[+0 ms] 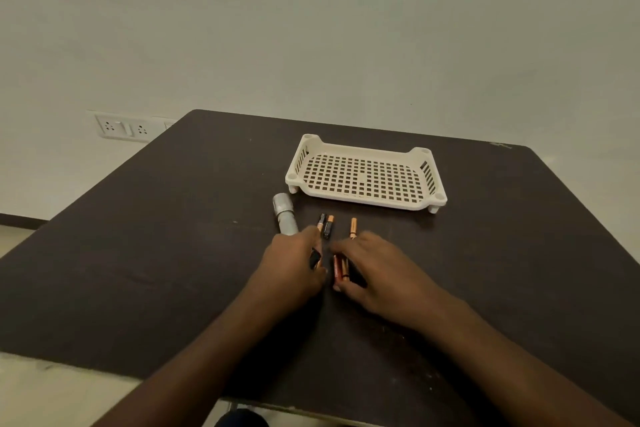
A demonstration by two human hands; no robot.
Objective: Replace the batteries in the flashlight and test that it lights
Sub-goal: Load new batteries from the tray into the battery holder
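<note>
left hand [294,263] curled around a dark battery [315,258]; right hand [375,270] gripping red-orange batteries [339,270]. silver flashlight [284,214] flat on dark table [138,270], at eleven o'clock from left hand. loose batteries [326,225] at twelve o'clock, before white tray [363,198].

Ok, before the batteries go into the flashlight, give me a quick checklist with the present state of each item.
1. Flashlight within reach, lying on the table beside the left hand: ok.
2. Flashlight opened: cannot tell, its near end is hidden by the left hand.
3. Batteries at hand: ok, pair and single loose on the table.
4. Right hand over red batteries: ok.
5. Old told from new: cannot tell.
6. Tray empty: ok.
</note>
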